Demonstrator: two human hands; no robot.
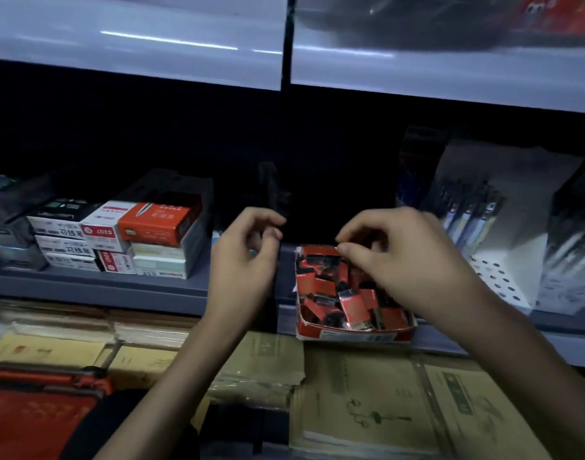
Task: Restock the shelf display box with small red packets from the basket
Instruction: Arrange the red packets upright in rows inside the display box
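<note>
A red display box [354, 335] sits on the grey shelf at centre right, with several small red and black packets [350, 305] lying loose inside it. My right hand [404, 260] hovers over the box and hides its right side, while the thumb and forefinger pinch the rear edge of the box. To the left of the box, above the shelf, my left hand [248, 257] is held with its fingers curled against the thumb, and I can make out nothing in it. A red basket [35, 410] shows at the bottom left.
Stacked stationery boxes [118, 240] stand on the shelf at left. A white pen display [490, 234] stands at right. The grey shelf edge [101, 287] runs across. Yellowish paper packs [367, 410] lie below it. Another shelf overhangs above.
</note>
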